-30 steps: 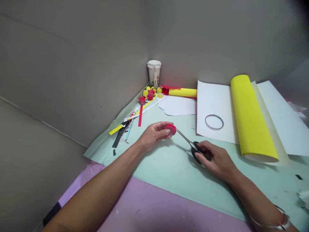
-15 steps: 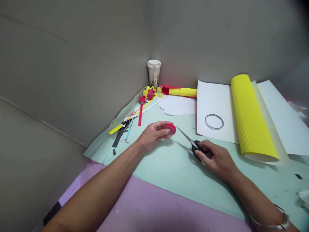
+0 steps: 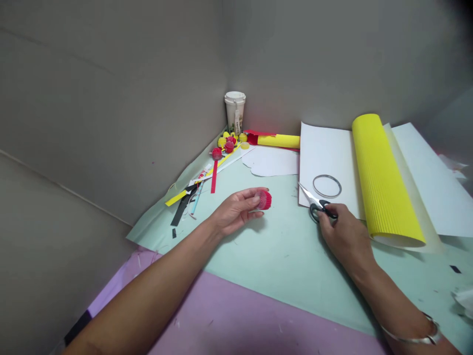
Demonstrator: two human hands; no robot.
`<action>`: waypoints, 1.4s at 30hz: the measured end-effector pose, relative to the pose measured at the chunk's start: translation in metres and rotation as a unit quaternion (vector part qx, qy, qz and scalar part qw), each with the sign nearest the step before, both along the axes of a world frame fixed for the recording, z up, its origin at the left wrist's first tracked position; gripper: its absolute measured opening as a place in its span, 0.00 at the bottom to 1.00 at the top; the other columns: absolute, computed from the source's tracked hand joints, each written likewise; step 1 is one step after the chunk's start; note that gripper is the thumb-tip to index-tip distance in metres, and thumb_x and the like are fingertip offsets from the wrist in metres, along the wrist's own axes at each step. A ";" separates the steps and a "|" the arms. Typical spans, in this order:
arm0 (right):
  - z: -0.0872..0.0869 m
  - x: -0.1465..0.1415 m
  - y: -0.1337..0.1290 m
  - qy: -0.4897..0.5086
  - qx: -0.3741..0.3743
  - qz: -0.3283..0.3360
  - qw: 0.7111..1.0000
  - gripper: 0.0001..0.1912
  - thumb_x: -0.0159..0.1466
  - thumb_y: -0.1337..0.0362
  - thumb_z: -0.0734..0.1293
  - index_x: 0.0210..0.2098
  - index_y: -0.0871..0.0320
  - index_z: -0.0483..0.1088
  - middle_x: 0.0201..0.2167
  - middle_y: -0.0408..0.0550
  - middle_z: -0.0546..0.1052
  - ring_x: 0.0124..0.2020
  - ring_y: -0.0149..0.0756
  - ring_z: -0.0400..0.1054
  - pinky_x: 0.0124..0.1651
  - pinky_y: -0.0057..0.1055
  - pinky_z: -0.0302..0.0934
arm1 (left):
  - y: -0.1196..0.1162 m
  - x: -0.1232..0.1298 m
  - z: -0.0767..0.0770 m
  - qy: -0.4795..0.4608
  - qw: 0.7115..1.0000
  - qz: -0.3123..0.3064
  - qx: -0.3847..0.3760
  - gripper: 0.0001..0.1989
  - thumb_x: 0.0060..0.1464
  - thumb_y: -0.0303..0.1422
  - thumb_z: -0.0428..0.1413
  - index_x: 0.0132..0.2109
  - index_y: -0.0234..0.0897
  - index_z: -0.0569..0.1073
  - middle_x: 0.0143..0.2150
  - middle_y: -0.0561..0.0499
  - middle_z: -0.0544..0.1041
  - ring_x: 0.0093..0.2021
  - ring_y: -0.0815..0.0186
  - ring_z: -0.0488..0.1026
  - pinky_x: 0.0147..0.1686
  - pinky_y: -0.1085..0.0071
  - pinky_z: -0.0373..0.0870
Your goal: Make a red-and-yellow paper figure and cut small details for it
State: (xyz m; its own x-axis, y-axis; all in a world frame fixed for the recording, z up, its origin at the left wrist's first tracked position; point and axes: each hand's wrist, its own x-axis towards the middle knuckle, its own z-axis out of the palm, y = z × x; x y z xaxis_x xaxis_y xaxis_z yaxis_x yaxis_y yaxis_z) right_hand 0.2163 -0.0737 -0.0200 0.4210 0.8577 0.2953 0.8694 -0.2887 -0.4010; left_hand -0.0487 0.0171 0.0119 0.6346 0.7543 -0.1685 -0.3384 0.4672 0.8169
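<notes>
1. The red coil (image 3: 265, 200) is above the worktop (image 3: 258, 266), near its middle, its ribbed edge facing right.
2. The left hand (image 3: 242, 209) pinches it between thumb and fingers, the grip nearly closed. A light, even pinch should suit it best; squeezing hard could crush the ribs or push the centre out.
3. The right hand (image 3: 347, 236) curls round the handles of the scissors (image 3: 316, 202), well apart from the coil. Their blades look together or nearly so, and pointing them away from the left fingers seems wise.
4. The tips lie over the edge of the white sheet (image 3: 325, 153), near the ring (image 3: 327, 186); setting the scissors down gently should avoid nicking the paper.
5. Further right lies the yellow roll (image 3: 388, 182).
</notes>
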 end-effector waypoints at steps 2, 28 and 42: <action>0.000 0.000 -0.001 -0.059 -0.002 0.010 0.998 0.14 0.65 0.57 0.63 0.46 0.57 0.73 0.40 0.52 0.80 0.35 0.46 0.74 0.30 0.35 0.62 | -0.003 0.002 0.001 0.001 1.000 -0.007 -0.005 0.18 0.53 0.28 0.63 0.52 0.34 0.76 0.44 0.45 0.79 0.38 0.69 0.76 0.36 0.76 0.75; 0.006 -0.035 -0.013 0.092 0.128 0.367 0.917 0.19 0.66 0.64 0.66 0.56 0.51 0.69 0.45 0.53 0.75 0.43 0.40 0.71 0.39 0.37 0.70 | -0.030 0.027 -0.015 0.109 0.990 -0.033 0.083 0.27 0.43 0.29 0.69 0.52 0.35 0.74 0.45 0.43 0.79 0.44 0.63 0.76 0.50 0.64 0.68; 0.007 -0.035 -0.011 0.082 0.123 0.352 0.924 0.23 0.63 0.60 0.68 0.58 0.52 0.65 0.49 0.54 0.73 0.46 0.43 0.70 0.46 0.43 0.69 | -0.029 0.027 -0.015 0.101 0.990 -0.044 0.089 0.26 0.44 0.30 0.69 0.51 0.34 0.75 0.45 0.43 0.79 0.42 0.64 0.76 0.48 0.66 0.69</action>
